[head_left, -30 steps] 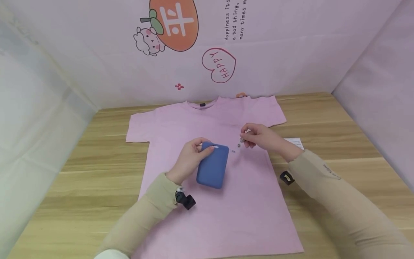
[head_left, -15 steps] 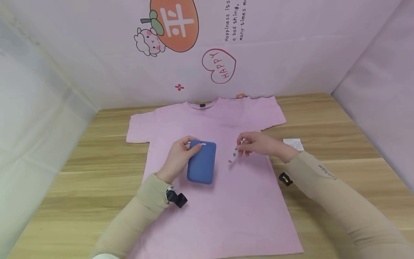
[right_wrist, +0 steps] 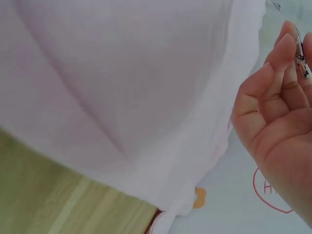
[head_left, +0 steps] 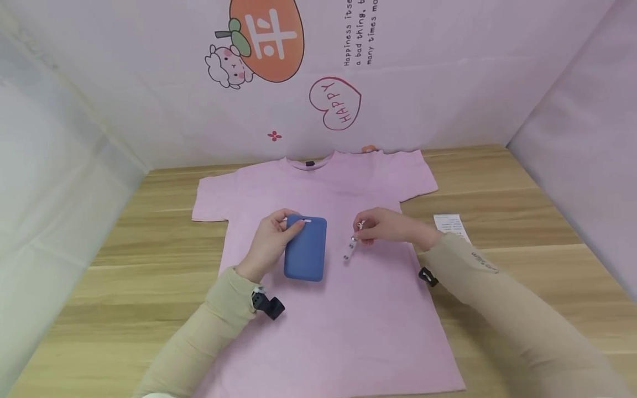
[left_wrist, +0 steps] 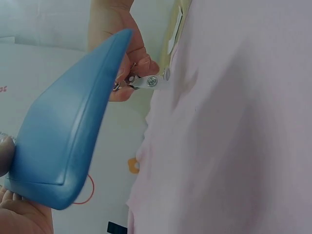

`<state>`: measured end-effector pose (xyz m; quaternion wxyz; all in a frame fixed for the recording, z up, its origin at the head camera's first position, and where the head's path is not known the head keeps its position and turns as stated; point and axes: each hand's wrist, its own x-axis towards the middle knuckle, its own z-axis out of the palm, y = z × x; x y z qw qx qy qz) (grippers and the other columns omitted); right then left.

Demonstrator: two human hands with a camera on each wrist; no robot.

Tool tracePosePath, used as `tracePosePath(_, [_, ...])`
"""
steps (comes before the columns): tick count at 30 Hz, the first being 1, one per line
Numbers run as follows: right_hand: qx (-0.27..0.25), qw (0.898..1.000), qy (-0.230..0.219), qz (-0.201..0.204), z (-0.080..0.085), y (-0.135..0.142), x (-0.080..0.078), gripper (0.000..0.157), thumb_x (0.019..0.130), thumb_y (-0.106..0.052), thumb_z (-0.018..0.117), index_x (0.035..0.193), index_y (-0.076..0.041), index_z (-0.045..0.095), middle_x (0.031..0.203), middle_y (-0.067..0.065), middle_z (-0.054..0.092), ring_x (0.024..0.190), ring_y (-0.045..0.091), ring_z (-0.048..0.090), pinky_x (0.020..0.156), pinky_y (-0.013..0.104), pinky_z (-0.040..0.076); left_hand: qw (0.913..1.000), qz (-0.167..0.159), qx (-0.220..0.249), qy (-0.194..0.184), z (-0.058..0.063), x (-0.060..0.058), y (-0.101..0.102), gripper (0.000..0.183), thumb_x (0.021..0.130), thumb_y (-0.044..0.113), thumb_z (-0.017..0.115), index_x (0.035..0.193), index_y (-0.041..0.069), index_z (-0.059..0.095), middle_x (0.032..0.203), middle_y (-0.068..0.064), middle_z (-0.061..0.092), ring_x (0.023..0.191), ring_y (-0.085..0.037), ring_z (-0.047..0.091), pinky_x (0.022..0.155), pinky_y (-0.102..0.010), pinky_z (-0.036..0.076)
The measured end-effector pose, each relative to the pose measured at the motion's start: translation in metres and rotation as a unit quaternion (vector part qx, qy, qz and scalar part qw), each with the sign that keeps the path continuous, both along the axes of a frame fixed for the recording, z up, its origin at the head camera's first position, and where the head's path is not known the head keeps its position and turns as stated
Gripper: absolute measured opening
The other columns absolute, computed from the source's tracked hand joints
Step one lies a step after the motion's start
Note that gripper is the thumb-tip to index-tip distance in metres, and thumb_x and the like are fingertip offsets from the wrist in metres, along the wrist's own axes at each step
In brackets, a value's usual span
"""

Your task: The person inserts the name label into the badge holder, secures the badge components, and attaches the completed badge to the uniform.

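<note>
My left hand [head_left: 271, 236] pinches the slotted top edge of a blue badge holder [head_left: 305, 251], thumb beside the slot. The holder hangs over a pink T-shirt [head_left: 378, 320] spread on the table. In the left wrist view the same holder [left_wrist: 68, 117] shows edge-on. To its right, my right hand [head_left: 385, 225] pinches the metal end of a badge clip [head_left: 350, 246]. The clip's clear strap with metal snaps dangles below the fingers, apart from the holder. In the right wrist view the metal clip [right_wrist: 301, 61] sits between thumb and fingertips, partly hidden.
A printed white paper slip [head_left: 449, 224] lies on the wooden table [head_left: 517, 221] right of the shirt, near my right forearm. Behind the table stands a white printed backdrop [head_left: 423, 72], with white fabric walls [head_left: 59, 149] at both sides. Black wrist cameras [head_left: 269, 305] sit on both wrists.
Both hands have shifted left, the left one carrying the badge holder and the right one the badge clip. The right hand has also come lower, and the strap hangs more steeply.
</note>
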<state>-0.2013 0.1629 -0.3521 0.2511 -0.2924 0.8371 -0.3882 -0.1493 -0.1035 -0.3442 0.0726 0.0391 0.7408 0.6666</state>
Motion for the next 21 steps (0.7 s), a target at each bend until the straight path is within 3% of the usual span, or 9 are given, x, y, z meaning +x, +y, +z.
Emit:
tracePosePath(4, [0.013, 1.000, 0.018, 0.011, -0.002, -0.007, -0.002, 0.010, 0.093, -0.016, 0.059, 0.092, -0.007, 0.059, 0.067, -0.003, 0.060, 0.065, 0.009, 0.053, 0.063, 0.024, 0.044, 1.0000, 0.004, -0.003, 0.000, -0.002, -0.001, 0.000, 0.016, 0.093, 0.006, 0.058, 0.105, -0.003, 0.056, 0.070, 0.007, 0.066, 0.067, -0.005, 0.063, 0.064, -0.021, 0.052])
tracePosePath(11, [0.073, 0.997, 0.015, -0.004, -0.004, -0.015, -0.006, 0.009, 0.093, -0.016, 0.060, 0.092, -0.007, 0.061, 0.067, 0.000, 0.061, 0.064, 0.011, 0.052, 0.063, 0.024, 0.042, 1.0000, 0.008, -0.001, -0.001, -0.001, -0.001, -0.001, 0.015, 0.092, 0.006, 0.058, 0.105, -0.003, 0.056, 0.068, 0.007, 0.066, 0.067, -0.004, 0.062, 0.065, -0.020, 0.051])
tracePosePath(21, [0.120, 0.991, 0.058, -0.003, -0.008, -0.018, -0.011, 0.008, 0.090, -0.016, 0.064, 0.088, -0.008, 0.062, 0.062, -0.001, 0.058, 0.057, 0.010, 0.047, 0.058, 0.022, 0.038, 1.0000, 0.008, -0.001, -0.005, 0.000, -0.001, -0.001, 0.015, 0.093, 0.005, 0.058, 0.104, -0.003, 0.056, 0.069, 0.007, 0.066, 0.066, -0.004, 0.062, 0.063, -0.020, 0.052])
